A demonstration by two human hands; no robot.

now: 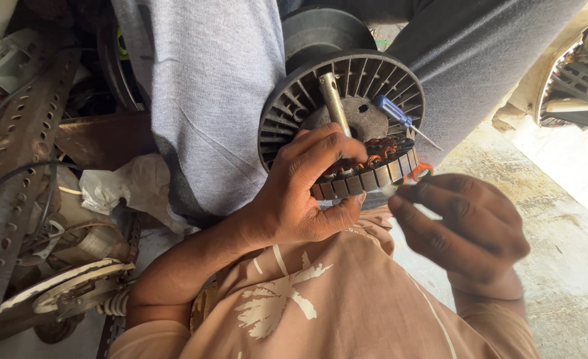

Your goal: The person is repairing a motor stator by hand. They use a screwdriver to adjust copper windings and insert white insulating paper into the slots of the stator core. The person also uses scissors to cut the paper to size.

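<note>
Head view, looking down:

- Round grey laminated metal motor stator with copper-coloured windings: centre of frame, resting against a grey ribbed plastic fan-like housing; a silver metal shaft rises from its hub.
- Left hand: fingers wrapped over the stator's near rim, thumb beneath, gripping it firmly.
- Right hand: just right of the stator, fingers pinched narrow on a small pale strip at the stator's edge; what the strip is made of cannot be told.
- Small screwdriver with blue handle: lying on the housing's ribs, tip pointing right.
- Orange wire loop: at the stator's right edge, beside the right fingertips.
- Perforated rusty metal angle bar: far left, amid scrap parts.
- Crumpled white plastic bag: left of centre.
- Another person's grey garment: behind the housing.
- Concrete floor: right side
</note>
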